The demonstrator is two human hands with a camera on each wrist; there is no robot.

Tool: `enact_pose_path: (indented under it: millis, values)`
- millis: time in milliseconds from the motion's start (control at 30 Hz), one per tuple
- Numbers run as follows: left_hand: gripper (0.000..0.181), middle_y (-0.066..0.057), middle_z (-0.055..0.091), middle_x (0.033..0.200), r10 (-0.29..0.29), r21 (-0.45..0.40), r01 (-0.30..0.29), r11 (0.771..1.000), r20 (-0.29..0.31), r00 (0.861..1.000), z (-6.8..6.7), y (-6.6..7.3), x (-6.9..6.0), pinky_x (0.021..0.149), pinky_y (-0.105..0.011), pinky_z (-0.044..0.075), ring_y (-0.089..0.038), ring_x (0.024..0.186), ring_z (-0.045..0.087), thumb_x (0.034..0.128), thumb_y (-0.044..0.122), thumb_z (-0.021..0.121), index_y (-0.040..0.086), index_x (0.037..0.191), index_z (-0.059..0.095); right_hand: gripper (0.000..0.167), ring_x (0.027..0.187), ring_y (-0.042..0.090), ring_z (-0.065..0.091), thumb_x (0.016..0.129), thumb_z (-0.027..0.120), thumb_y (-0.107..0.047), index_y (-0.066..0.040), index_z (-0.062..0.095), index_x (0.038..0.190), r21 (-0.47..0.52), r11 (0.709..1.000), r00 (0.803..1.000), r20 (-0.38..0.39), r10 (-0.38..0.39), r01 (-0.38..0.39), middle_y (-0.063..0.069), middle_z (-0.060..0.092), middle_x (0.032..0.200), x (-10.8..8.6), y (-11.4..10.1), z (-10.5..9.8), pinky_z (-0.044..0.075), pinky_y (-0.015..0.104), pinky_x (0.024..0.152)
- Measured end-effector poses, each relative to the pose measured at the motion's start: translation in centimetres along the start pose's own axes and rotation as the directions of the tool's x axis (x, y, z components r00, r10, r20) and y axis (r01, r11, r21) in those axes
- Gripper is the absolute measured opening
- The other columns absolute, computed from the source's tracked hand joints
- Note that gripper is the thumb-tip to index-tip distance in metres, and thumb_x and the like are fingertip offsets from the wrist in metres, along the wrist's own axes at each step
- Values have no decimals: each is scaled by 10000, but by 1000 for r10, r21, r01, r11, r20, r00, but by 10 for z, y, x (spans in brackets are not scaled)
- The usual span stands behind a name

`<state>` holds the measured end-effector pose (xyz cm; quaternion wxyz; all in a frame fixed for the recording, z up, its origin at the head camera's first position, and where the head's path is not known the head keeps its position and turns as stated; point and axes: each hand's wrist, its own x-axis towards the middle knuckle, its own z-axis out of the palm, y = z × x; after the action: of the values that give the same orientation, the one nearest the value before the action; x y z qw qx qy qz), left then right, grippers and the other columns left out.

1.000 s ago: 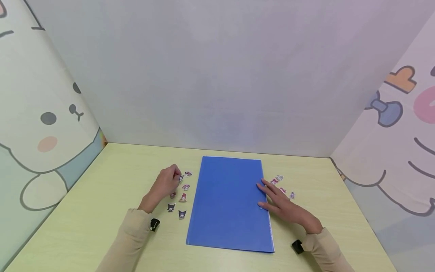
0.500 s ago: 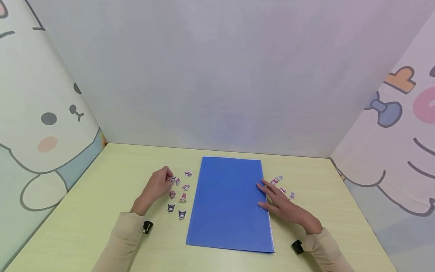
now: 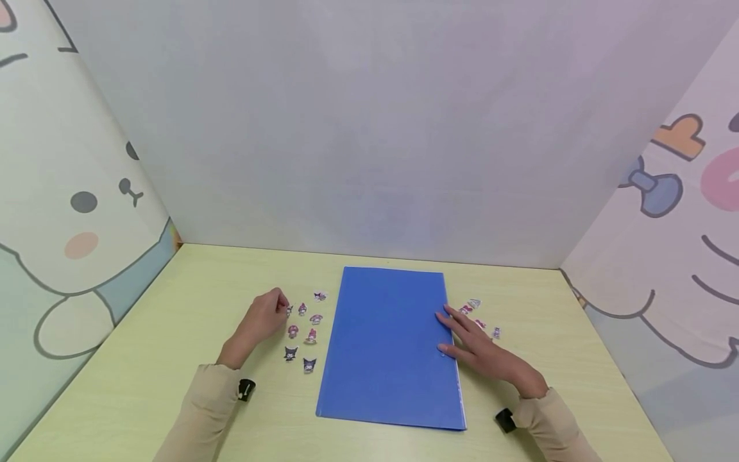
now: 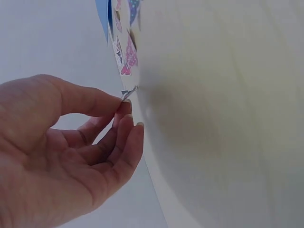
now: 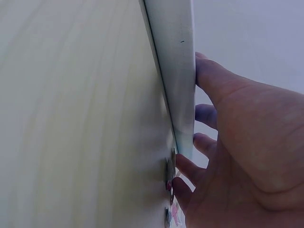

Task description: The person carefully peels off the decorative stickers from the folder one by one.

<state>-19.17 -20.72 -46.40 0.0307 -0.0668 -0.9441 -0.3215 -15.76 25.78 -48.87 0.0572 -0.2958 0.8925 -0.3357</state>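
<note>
My left hand (image 3: 262, 316) pinches a small character sticker (image 4: 126, 95) between thumb and forefinger, low over the table. In the left wrist view it is edge-on, one tip close to the tabletop. Just right of this hand lie several loose cut-out stickers (image 3: 293, 331), pink and dark ones, in uneven rows. A large blue folder (image 3: 389, 359) lies flat in the middle. My right hand (image 3: 482, 350) rests with spread fingers on its right edge. Beyond that edge are more stickers (image 3: 475, 302), partly hidden behind the hand.
The pale yellow wooden table (image 3: 202, 289) runs back to a plain light cloth wall (image 3: 369, 141). Cloth panels with cartoon faces stand at both sides. A small black device (image 3: 246, 389) sits at the left wrist, another black device (image 3: 505, 420) at the right.
My left hand has moved left and slightly nearer with the pinched sticker, uncovering a pink sticker on the table. The right hand and the folder have stayed put.
</note>
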Motion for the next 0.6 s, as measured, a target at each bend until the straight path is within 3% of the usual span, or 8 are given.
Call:
enact_pose_path:
  millis: [600]
  values:
    - [65, -85, 583, 822, -56, 58, 55, 997, 13, 998, 0, -4, -1, 690, -373, 456, -231, 767, 538, 949, 5, 660, -35, 985, 625, 663, 1481, 587, 128, 1056, 595, -232, 36, 298, 1585, -20, 1000, 1000, -4, -2, 2, 300, 165, 1650, 0, 2, 0, 167, 781, 1096]
